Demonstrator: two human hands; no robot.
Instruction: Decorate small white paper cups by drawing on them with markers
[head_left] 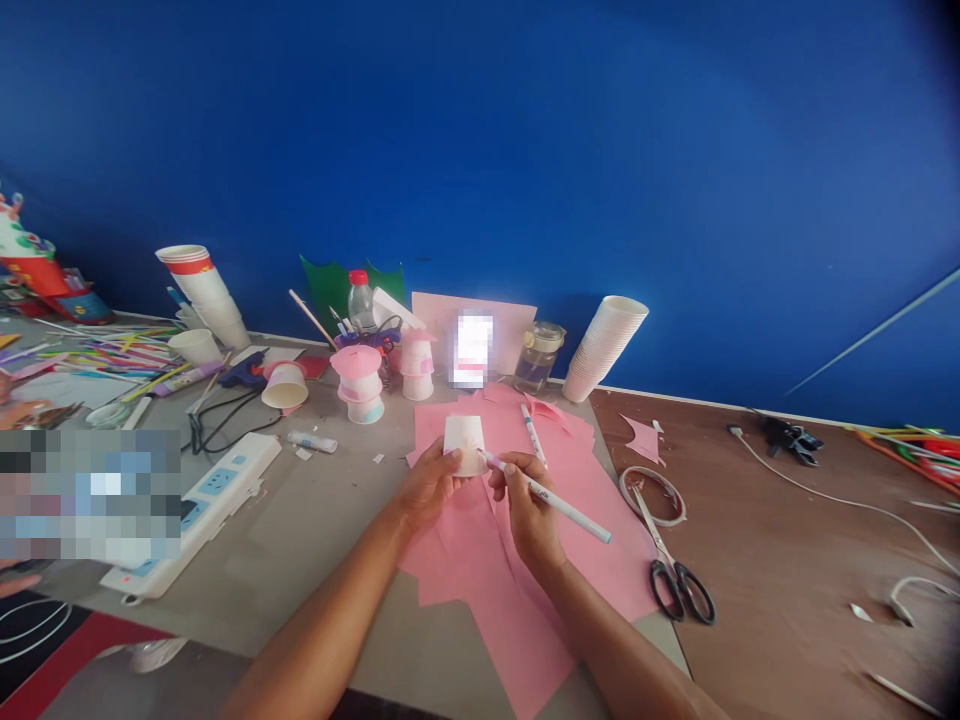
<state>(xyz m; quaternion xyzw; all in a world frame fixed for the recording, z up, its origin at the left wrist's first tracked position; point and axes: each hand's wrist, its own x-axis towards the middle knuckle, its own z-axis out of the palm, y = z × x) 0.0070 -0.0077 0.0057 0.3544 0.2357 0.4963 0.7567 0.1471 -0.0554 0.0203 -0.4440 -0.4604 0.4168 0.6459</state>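
Note:
My left hand (433, 482) grips a white paper cup (465, 436), thumb on its side, above sheets of pink paper (517, 610). Faint marks show on the cup's wall. In my right hand (529, 500) is a white marker (577, 519) with a light blue end, its tip touching or very near the cup. Another marker (534, 437) lies on the pink paper just beyond. Behind the cup stands a lit phone (472, 348), its screen blurred out. Two paper-cup figures with pink tops, one a pink-topped cup (361, 385), stand to the left.
A power strip (225, 490), a glue stick (312, 442) and a leaning cup stack (201, 290) lie left. Right are scissors (667, 565), a tape roll (679, 497), a tall cup stack (606, 348) and a white cable (817, 492). A glass jar (538, 357) stands near the blue wall (480, 150).

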